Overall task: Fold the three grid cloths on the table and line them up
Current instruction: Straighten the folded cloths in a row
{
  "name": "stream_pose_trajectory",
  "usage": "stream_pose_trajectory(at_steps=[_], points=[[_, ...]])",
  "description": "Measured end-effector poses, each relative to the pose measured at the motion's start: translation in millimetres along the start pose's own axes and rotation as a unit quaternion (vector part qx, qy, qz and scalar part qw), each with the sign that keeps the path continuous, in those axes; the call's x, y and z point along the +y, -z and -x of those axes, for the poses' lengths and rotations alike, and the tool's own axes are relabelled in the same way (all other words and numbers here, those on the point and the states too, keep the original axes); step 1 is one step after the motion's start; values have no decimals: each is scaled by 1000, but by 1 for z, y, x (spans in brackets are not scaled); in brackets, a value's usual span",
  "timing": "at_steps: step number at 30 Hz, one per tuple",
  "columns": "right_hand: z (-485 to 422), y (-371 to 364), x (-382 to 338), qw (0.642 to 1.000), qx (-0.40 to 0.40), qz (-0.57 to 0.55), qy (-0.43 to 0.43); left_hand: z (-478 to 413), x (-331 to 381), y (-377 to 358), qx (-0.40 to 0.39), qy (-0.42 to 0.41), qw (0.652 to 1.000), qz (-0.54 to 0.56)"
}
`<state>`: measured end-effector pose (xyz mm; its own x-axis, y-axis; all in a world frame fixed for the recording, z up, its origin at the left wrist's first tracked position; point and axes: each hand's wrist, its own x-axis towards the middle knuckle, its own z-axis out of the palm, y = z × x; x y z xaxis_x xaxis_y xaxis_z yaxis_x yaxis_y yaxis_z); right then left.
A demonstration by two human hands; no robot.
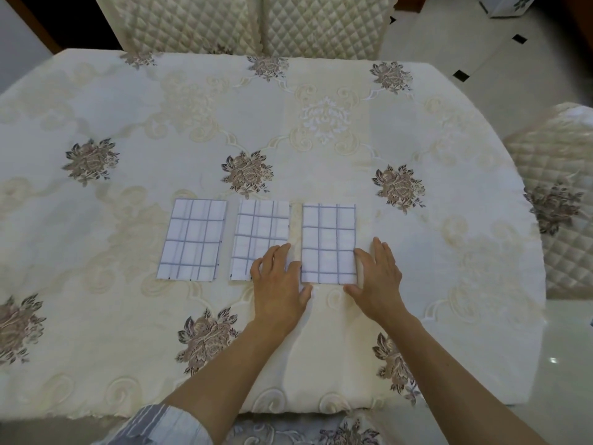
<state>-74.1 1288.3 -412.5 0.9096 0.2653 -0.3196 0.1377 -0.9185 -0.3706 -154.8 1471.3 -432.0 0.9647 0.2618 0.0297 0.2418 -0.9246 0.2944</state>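
Three white cloths with a grey grid lie folded into tall rectangles, side by side in a row near the table's middle: the left cloth (pixel 192 240), the middle cloth (pixel 258 232) and the right cloth (pixel 329 242). My left hand (pixel 279 284) lies flat with fingers spread, over the middle cloth's lower right corner and touching the right cloth's left edge. My right hand (pixel 378 277) rests flat against the right cloth's right edge and lower corner. Neither hand grips anything.
The table (pixel 128 316) is covered with a cream tablecloth with brown flower motifs. Quilted chairs stand at the far side (pixel 250 24) and at the right (pixel 558 175). Glossy tiled floor lies to the right.
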Motion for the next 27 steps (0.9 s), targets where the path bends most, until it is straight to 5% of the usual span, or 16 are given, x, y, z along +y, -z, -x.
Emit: stream_pose_trajectory(at_steps=[27], points=[[8, -6, 9, 999, 31, -29, -4, 0, -2, 3, 8, -6, 1000, -18]])
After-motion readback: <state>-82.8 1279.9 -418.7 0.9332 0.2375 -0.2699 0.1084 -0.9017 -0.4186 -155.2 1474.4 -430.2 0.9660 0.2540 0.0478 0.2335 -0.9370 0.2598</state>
